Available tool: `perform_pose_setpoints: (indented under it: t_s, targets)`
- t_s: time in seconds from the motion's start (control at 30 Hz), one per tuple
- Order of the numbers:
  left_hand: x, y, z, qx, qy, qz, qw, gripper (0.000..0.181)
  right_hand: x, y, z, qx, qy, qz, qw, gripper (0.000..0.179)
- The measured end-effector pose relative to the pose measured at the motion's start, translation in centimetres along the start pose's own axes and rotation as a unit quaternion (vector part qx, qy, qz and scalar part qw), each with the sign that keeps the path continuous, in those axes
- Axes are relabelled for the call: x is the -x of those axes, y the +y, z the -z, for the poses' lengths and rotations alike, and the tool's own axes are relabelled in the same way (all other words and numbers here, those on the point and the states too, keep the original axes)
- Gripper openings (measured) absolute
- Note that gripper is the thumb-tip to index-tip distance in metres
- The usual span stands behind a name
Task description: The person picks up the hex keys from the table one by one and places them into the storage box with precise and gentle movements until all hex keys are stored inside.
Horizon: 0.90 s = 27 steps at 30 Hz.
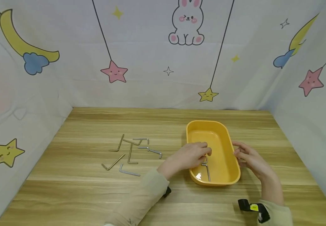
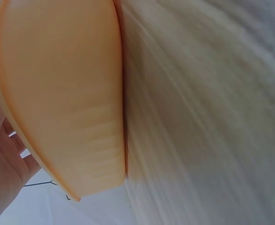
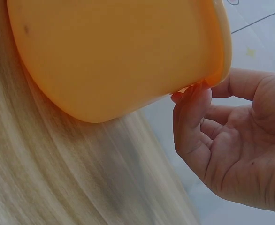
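Note:
My left hand (image 1: 189, 155) reaches over the near-left wall of a yellow-orange plastic tray (image 1: 220, 169), its fingers bent down inside. Beneath the fingertips lie silver L-shaped hex keys (image 1: 208, 173); the fingers partly hide them, so whether one is pinched is unclear. My right hand (image 1: 250, 158) grips the tray's right rim between thumb and fingers, and the right wrist view shows this hand (image 3: 236, 136) at the rim too. The left wrist view shows the tray's outer side (image 2: 62, 93) with part of my left hand (image 2: 6, 164) at its edge.
Several bronze-coloured hex keys (image 1: 130, 153) and silver hex keys (image 1: 129, 172) lie scattered on the wood-grain table (image 1: 67, 194), left of the tray. Cloth walls (image 1: 151, 88) printed with stars, moons and a rabbit stand behind and at both sides.

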<state>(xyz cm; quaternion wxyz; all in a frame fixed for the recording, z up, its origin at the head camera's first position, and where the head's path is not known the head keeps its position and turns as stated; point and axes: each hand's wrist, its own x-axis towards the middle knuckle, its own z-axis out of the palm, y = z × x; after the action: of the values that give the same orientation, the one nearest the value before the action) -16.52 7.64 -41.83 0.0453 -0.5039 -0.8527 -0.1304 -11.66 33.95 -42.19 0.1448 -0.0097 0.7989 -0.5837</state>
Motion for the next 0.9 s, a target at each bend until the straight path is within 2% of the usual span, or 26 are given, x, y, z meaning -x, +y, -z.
perform_pose_setpoints:
  t_s: [0.27, 0.43, 0.57, 0.73, 0.9]
  targets:
    - [0.7, 0.2, 0.4, -0.014, 0.029, -0.007, 0.9995, 0.016, 0.1, -0.1, 0.0, 0.001, -0.003, 0.004, 1.0000, 0.054]
    - [1.4, 0.4, 0.6, -0.025, 0.067, -0.007, 0.9974, 0.016, 0.1, -0.1, -0.1, 0.001, -0.004, 0.004, 1.0000, 0.054]
    - [1.9, 0.5, 0.7, -0.035, 0.101, -0.016, 0.9941, 0.017, 0.1, 0.0, -0.2, 0.002, -0.006, 0.002, 1.0000, 0.054]
    - [2.5, 0.6, 0.8, -0.034, 0.145, -0.043, 0.9879, 0.017, 0.1, 0.0, -0.2, 0.004, -0.008, 0.003, 1.0000, 0.054]
    - [3.1, 0.6, 1.1, -0.037, 0.173, -0.054, 0.9827, 0.016, 0.1, 0.0, -0.1, 0.006, -0.005, 0.009, 0.9999, 0.054]
